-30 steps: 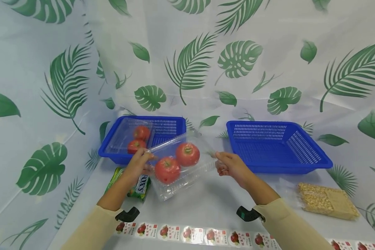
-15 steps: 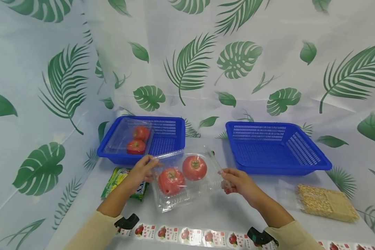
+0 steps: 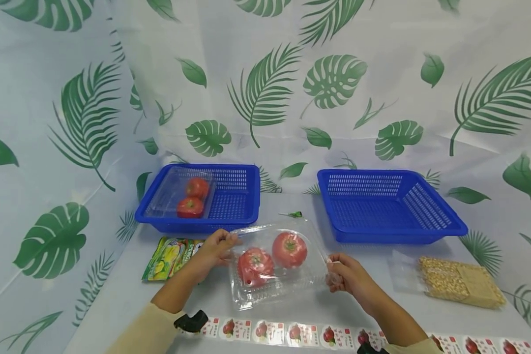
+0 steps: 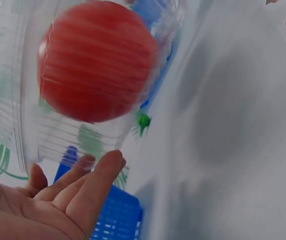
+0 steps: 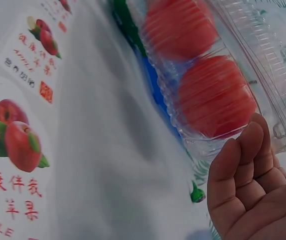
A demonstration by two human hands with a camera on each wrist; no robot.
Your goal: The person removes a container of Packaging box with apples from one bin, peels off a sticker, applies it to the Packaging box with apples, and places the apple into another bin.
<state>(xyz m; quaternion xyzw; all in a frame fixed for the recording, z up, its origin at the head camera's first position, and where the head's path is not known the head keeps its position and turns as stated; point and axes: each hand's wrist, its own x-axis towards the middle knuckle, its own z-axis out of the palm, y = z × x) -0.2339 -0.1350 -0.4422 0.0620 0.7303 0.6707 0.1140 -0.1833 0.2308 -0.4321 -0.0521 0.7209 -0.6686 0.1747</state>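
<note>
A clear plastic clamshell box [image 3: 265, 295] with two tomatoes inside, one tomato [image 3: 254, 266] to the left and one tomato [image 3: 289, 249] to the right, is held above the table between both hands. My left hand [image 3: 212, 253] holds its left end; in the left wrist view the fingers [image 4: 95, 187] are at the ribbed wall, thumb on the other side. My right hand [image 3: 347, 278] pinches the right end, with curled fingers [image 5: 225, 170] against the box in the right wrist view. Shadows below show the box is raised off the tabletop.
At the back left, a blue basket [image 3: 236, 221] holds another clear box [image 3: 165, 196] with two tomatoes. Another blue basket [image 3: 398, 233] is back right. Nearby lie a green snack packet [image 3: 170, 258], a bag of yellowish kernels [image 3: 460, 282], a green stem [image 3: 296, 214] and a strip of apple stickers [image 3: 301, 335].
Both hands have brought the box toward me and to the right, lowering it. The green stem and more of the green packet now show behind it.
</note>
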